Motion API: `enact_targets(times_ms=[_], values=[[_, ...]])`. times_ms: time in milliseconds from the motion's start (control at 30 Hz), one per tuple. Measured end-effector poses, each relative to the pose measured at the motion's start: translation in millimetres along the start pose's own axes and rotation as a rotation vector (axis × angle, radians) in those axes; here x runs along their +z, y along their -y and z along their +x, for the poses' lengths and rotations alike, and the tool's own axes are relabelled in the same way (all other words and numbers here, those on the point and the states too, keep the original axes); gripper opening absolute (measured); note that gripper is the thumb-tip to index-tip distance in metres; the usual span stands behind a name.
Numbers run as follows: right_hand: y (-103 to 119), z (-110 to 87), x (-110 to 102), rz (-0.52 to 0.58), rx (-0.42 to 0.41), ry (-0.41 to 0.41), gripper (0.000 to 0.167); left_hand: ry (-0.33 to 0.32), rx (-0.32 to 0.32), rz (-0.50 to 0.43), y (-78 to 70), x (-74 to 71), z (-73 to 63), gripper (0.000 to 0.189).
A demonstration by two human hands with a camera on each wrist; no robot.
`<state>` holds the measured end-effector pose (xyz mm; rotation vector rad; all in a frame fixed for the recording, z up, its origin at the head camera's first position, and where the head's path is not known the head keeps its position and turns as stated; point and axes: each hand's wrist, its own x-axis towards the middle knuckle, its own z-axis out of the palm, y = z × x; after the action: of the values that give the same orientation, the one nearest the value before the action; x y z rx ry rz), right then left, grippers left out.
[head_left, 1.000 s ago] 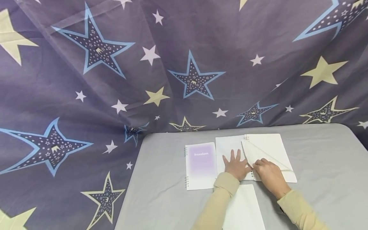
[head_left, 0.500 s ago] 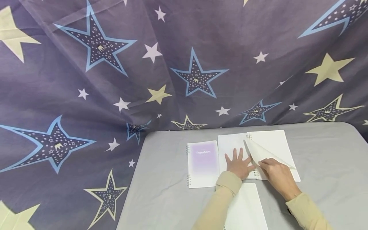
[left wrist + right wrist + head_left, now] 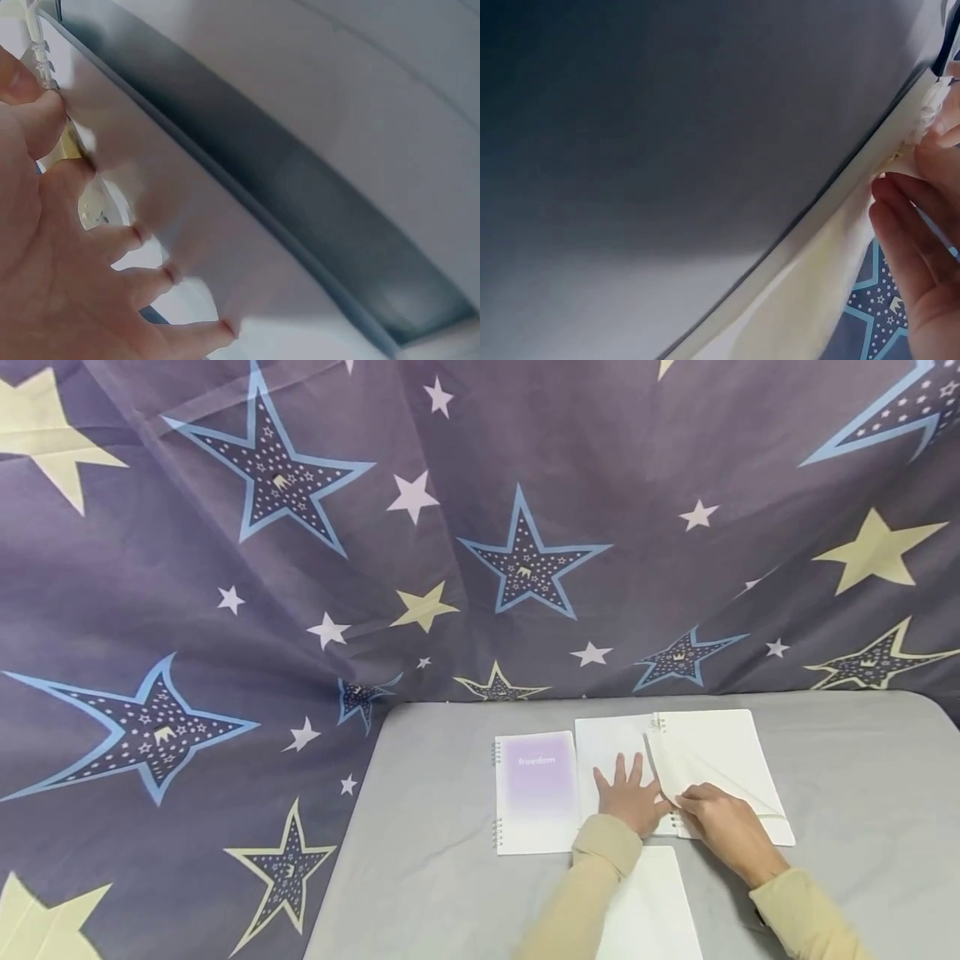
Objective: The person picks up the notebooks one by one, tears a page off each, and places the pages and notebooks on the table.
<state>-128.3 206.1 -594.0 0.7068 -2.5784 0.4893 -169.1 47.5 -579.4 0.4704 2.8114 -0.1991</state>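
Note:
A spiral notebook [image 3: 738,735] lies open on the grey-covered table. My left hand [image 3: 633,797] rests on its left page with fingers spread, the thumb reaching toward the spiral binding. My right hand [image 3: 727,831] pinches the near left corner of a cream page [image 3: 675,764] close to the binding; that page is lifted and curls over the right side. In the left wrist view my left hand's fingers [image 3: 124,285] press along the notebook's surface. The right wrist view shows my right hand [image 3: 926,225] at the curled page [image 3: 810,300] beside the spiral.
To the left lies a closed spiral notebook [image 3: 536,810] with a purple cover reading "freedom". Another white notebook [image 3: 656,910] lies nearer, partly beneath my left forearm. A star-patterned cloth [image 3: 637,460] hangs behind and left of the grey table [image 3: 420,860].
The head view has shifted, so the table's things appear slightly farther right. My left hand keeps its place on the page. The page in my right hand has changed its curl slightly.

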Motion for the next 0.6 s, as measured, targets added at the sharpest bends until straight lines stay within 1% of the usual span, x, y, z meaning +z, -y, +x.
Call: enact_targets(times_ms=[67,100,200,333,433,600], values=[[1,-2.7,1,0.004,-0.016,-0.017,0.024,0.016,0.0,0.008,0.7,-0.8,-2.3,0.056],[2,-3.8,1,0.003,-0.017,-0.028,0.024,0.014,0.0,0.01,1.3,-2.4,-3.4,0.055],[5,-7.0,-1,0.007,-0.012,-0.064,0.027,0.002,0.006,0.015,2.5,-6.4,-6.1,0.055],[8,-11.0,-7,0.026,0.019,-0.112,0.028,-0.023,0.009,0.003,2.4,-8.7,-7.3,0.055],[8,-13.8,-12,0.037,0.034,-0.136,0.028,-0.008,0.01,-0.013,1.5,-7.6,-5.9,0.057],[7,-17.8,-16,0.039,0.009,-0.154,0.028,0.021,0.011,-0.016,0.7,-6.3,-5.1,0.058]])
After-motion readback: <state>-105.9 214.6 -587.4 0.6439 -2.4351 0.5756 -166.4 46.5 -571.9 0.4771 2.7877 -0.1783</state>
